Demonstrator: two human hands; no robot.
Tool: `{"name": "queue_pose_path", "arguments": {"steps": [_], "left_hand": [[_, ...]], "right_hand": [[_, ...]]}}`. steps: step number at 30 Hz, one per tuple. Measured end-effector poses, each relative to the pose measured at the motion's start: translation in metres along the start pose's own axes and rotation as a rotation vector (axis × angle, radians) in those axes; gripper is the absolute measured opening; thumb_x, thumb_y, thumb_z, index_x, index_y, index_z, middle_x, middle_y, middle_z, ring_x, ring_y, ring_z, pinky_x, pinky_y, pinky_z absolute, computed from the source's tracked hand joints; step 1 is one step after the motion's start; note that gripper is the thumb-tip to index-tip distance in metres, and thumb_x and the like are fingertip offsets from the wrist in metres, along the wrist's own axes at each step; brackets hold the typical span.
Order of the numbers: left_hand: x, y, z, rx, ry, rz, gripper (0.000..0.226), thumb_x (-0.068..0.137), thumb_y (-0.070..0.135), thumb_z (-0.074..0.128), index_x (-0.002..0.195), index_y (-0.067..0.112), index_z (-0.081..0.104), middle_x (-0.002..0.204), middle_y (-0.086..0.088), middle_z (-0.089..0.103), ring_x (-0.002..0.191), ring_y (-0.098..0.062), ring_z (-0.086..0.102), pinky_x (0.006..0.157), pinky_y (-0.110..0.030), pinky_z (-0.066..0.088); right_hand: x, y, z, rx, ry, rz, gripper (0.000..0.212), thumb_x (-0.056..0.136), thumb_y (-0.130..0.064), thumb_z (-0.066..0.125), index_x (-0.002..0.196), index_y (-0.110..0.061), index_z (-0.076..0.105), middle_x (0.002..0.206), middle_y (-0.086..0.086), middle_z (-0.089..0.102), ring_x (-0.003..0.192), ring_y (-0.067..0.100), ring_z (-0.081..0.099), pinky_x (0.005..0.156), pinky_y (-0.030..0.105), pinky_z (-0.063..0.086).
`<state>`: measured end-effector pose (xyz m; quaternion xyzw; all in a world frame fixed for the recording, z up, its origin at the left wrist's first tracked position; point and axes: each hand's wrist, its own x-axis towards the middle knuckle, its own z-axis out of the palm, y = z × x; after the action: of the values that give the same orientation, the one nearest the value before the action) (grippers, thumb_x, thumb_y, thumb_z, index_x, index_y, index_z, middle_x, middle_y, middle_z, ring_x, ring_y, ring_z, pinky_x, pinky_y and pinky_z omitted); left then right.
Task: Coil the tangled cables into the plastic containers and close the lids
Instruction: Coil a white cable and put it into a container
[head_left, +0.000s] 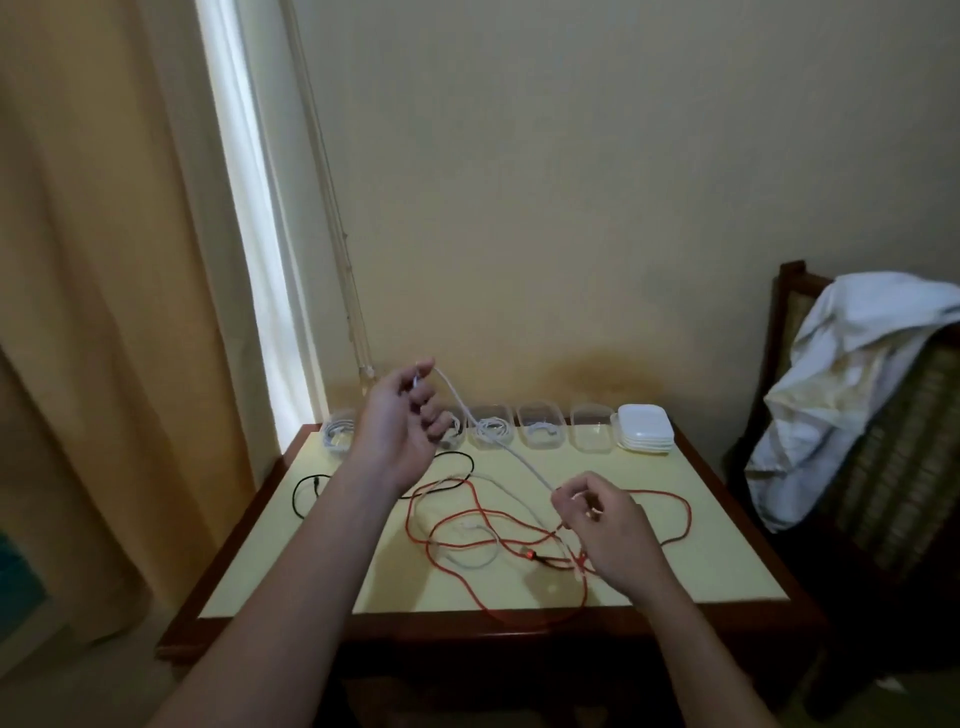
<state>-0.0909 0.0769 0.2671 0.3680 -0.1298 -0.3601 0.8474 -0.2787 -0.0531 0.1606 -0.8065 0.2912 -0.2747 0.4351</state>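
A white cable (511, 452) runs taut through the air between my two hands. My left hand (402, 421) is raised above the table's back left and pinches one end of it. Lower and nearer, my right hand (605, 525) pinches the same cable over the tangle. On the table lie a red cable (467, 525) in loose loops, more white cable (475, 545) and a black cable (306, 488) at the left. Several clear plastic containers (540, 426) stand in a row at the back edge, some holding coiled white cables. A stack of white lids (644, 428) sits at the row's right end.
The small yellow-topped table (727, 551) has a dark wooden rim and stands against the wall. A wooden chair (883, 493) draped with white cloth is close on the right. Curtains (104, 312) and a window hang at the left.
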Motion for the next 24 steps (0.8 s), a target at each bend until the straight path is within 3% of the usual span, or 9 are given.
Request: {"name": "queue_pose_path", "arguments": {"steps": [5, 8, 10, 12, 15, 19, 24], "left_hand": [[-0.034, -0.014, 0.004, 0.408, -0.053, 0.184, 0.026, 0.108, 0.019, 0.042, 0.109, 0.003, 0.062, 0.073, -0.004, 0.063, 0.068, -0.017, 0.063, 0.057, -0.021, 0.051], [-0.051, -0.018, 0.005, 0.755, -0.173, 0.225, 0.028, 0.108, 0.019, 0.041, 0.111, 0.003, 0.064, 0.080, -0.004, 0.070, 0.075, -0.016, 0.066, 0.070, -0.022, 0.056], [-0.060, -0.019, 0.009, 0.836, -0.264, 0.165, 0.028, 0.108, 0.017, 0.041, 0.109, 0.000, 0.064, 0.077, -0.007, 0.068, 0.067, -0.015, 0.064, 0.066, -0.023, 0.053], [-0.066, -0.019, 0.014, 0.815, -0.332, 0.090, 0.027, 0.108, 0.018, 0.041, 0.099, 0.004, 0.063, 0.066, -0.004, 0.056, 0.055, -0.017, 0.051, 0.054, -0.027, 0.040], [-0.066, -0.017, 0.022, 0.669, -0.339, -0.040, 0.031, 0.106, 0.021, 0.039, 0.088, 0.009, 0.060, 0.058, 0.002, 0.031, 0.050, -0.011, 0.021, 0.053, -0.029, 0.012], [-0.066, -0.014, 0.028, 0.460, -0.361, -0.233, 0.043, 0.106, 0.044, 0.036, 0.076, 0.016, 0.049, 0.052, 0.007, 0.020, 0.041, -0.007, 0.010, 0.040, -0.022, 0.007], [-0.065, -0.014, 0.029, 0.393, -0.360, -0.271, 0.034, 0.106, 0.035, 0.039, 0.075, 0.020, 0.045, 0.052, 0.008, 0.019, 0.042, -0.008, 0.008, 0.041, -0.023, 0.005]], "right_hand": [[-0.021, -0.058, -0.027, -0.463, -0.179, -0.234, 0.019, 0.101, -0.040, 0.057, 0.084, -0.034, 0.062, 0.088, -0.015, 0.064, 0.085, 0.006, 0.058, 0.083, 0.038, 0.050], [-0.022, -0.091, -0.039, -0.501, -0.204, -0.394, 0.022, 0.102, -0.044, 0.052, 0.080, -0.040, 0.057, 0.085, -0.018, 0.060, 0.084, -0.002, 0.052, 0.086, 0.039, 0.038], [-0.016, -0.104, -0.039, -0.415, -0.160, -0.480, 0.024, 0.102, -0.043, 0.051, 0.078, -0.042, 0.057, 0.083, -0.017, 0.058, 0.081, -0.003, 0.050, 0.083, 0.040, 0.036], [-0.007, -0.110, -0.036, -0.300, -0.068, -0.528, 0.026, 0.103, -0.039, 0.053, 0.078, -0.040, 0.058, 0.080, -0.015, 0.058, 0.078, 0.000, 0.052, 0.080, 0.043, 0.042], [0.003, -0.117, -0.028, -0.113, 0.053, -0.543, 0.023, 0.102, -0.034, 0.059, 0.083, -0.023, 0.066, 0.079, -0.007, 0.066, 0.075, 0.008, 0.059, 0.071, 0.038, 0.048], [0.006, -0.120, -0.019, 0.046, 0.114, -0.501, 0.022, 0.098, -0.036, 0.065, 0.087, -0.018, 0.059, 0.064, -0.015, 0.060, 0.057, 0.003, 0.045, 0.055, 0.019, 0.034], [0.013, -0.114, -0.016, 0.051, 0.138, -0.449, 0.038, 0.101, -0.047, 0.057, 0.077, -0.017, 0.062, 0.068, -0.009, 0.048, 0.058, 0.005, 0.040, 0.055, 0.020, 0.029]]}}
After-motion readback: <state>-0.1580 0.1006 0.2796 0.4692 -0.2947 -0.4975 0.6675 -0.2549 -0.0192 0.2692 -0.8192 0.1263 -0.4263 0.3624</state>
